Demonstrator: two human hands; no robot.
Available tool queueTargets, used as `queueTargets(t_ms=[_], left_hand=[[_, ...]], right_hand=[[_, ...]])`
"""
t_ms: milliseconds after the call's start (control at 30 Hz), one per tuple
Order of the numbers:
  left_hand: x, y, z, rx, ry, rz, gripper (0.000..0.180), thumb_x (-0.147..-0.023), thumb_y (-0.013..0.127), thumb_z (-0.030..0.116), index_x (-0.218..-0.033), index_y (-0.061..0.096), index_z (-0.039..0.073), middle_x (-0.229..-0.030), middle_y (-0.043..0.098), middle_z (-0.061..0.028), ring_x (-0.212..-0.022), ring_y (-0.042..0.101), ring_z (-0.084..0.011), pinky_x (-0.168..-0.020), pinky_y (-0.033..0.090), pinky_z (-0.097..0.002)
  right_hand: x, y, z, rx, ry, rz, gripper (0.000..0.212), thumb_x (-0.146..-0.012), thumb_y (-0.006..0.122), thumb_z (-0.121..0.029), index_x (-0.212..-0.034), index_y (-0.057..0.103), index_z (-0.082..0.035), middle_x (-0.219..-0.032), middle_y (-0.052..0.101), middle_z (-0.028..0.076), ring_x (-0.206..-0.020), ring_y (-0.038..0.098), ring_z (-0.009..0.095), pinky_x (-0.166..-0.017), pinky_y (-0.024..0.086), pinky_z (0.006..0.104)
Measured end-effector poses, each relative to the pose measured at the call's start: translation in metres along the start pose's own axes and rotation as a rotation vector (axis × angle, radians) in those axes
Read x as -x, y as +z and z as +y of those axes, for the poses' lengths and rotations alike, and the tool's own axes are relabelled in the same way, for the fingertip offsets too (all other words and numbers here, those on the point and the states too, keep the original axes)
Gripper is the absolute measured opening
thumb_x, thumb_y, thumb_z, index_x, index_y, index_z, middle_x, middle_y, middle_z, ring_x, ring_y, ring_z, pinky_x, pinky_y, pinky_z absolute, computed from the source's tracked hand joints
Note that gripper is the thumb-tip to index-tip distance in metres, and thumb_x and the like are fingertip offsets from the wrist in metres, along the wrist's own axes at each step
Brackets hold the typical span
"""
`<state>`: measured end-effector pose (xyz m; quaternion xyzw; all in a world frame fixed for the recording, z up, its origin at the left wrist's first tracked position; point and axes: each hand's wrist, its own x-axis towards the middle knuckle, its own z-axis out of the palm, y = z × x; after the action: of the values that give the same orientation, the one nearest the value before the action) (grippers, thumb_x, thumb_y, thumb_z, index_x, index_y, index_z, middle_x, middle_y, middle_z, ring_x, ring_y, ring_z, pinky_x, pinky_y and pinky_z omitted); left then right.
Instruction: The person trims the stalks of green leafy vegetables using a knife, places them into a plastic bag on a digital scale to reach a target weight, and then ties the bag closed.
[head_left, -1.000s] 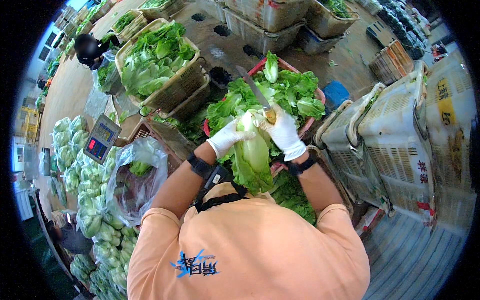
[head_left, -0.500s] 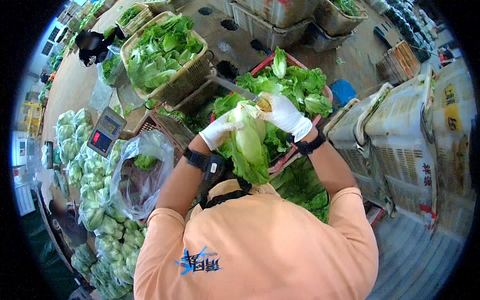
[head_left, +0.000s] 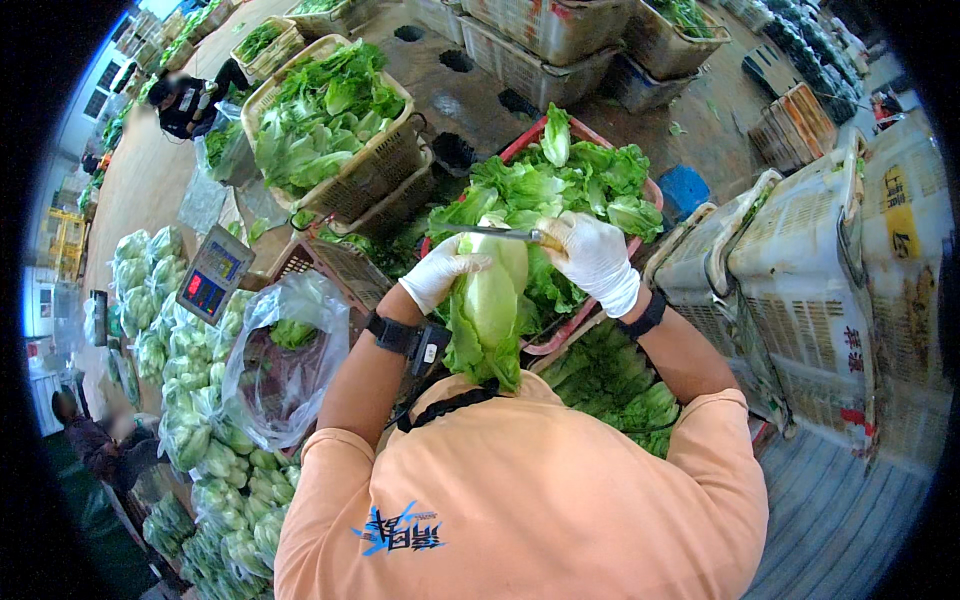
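My left hand (head_left: 445,273), in a white glove, is closed around the side of a long pale-green lettuce head (head_left: 492,300). The lettuce stands with its stem end away from me and its leafy end toward my chest. In my gloved right hand (head_left: 600,262) is a knife (head_left: 495,234), gripped by its yellowish handle. Its blade lies crosswise over the stem end of the lettuce, pointing left; whether it has cut in, I cannot tell. Just beyond both hands, a red crate (head_left: 652,190) is heaped with loose lettuce (head_left: 590,180).
A clear plastic bag (head_left: 240,365) lines a crate at left, with some lettuce inside. Beside it are a scale display (head_left: 214,274) and many bagged lettuces (head_left: 190,350). A beige crate of lettuce (head_left: 385,150) stands far left; tall white crates (head_left: 800,270) line the right.
The knife has swung down from pointing up and away to lying across the lettuce's stem end. My right hand has moved right and slightly nearer. My left hand still holds the lettuce.
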<state>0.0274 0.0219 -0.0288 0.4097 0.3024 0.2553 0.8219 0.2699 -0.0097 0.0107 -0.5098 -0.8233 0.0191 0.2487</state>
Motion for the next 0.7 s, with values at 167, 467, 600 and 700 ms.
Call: queueTargets(t_ms=[167, 467, 600, 700], left_hand=[[-0.007, 0.004, -0.013, -0.052, -0.094, 0.023, 0.048, -0.081, 0.069, 0.021, -0.122, 0.053, 0.001, -0.109, 0.061, -0.0053, -0.097, 0.058, -0.0162, -0.088, 0.045, -0.0317], [-0.003, 0.018, -0.017, -0.073, -0.065, -0.095, 0.071, -0.073, 0.074, 0.033, -0.129, 0.046, 0.001, -0.115, 0.058, -0.0062, -0.103, 0.057, -0.0173, -0.092, 0.044, -0.0324], [0.004, 0.019, -0.009, 0.011, -0.020, -0.061, 0.082, -0.069, 0.077, 0.036, -0.134, 0.039, 0.002, -0.119, 0.056, -0.0073, -0.108, 0.055, -0.0193, -0.095, 0.042, -0.0339], [-0.001, 0.022, -0.011, 0.028, 0.000, -0.027, 0.085, -0.068, 0.078, 0.036, -0.135, 0.037, 0.003, -0.122, 0.054, -0.0069, -0.111, 0.053, -0.0198, -0.096, 0.042, -0.0342]], right_hand=[[0.026, 0.010, 0.008, 0.087, 0.008, 0.056, 0.034, -0.067, 0.073, -0.014, -0.100, 0.063, -0.017, -0.082, 0.060, 0.003, -0.073, 0.060, 0.023, -0.061, 0.049, 0.0341], [0.085, 0.062, 0.073, 0.253, 0.441, -0.398, 0.013, -0.078, 0.065, -0.023, -0.089, 0.066, -0.017, -0.075, 0.064, 0.007, -0.068, 0.064, 0.027, -0.057, 0.050, 0.0400], [0.093, 0.052, 0.070, -0.054, 0.763, -0.430, 0.025, -0.081, 0.064, -0.035, -0.091, 0.063, -0.012, -0.078, 0.065, 0.011, -0.071, 0.063, 0.028, -0.062, 0.050, 0.0412], [0.069, 0.044, 0.035, -0.823, 0.846, -0.076, 0.035, -0.082, 0.069, -0.037, -0.095, 0.060, -0.005, -0.074, 0.059, 0.007, -0.067, 0.058, 0.017, -0.062, 0.048, 0.0307]])
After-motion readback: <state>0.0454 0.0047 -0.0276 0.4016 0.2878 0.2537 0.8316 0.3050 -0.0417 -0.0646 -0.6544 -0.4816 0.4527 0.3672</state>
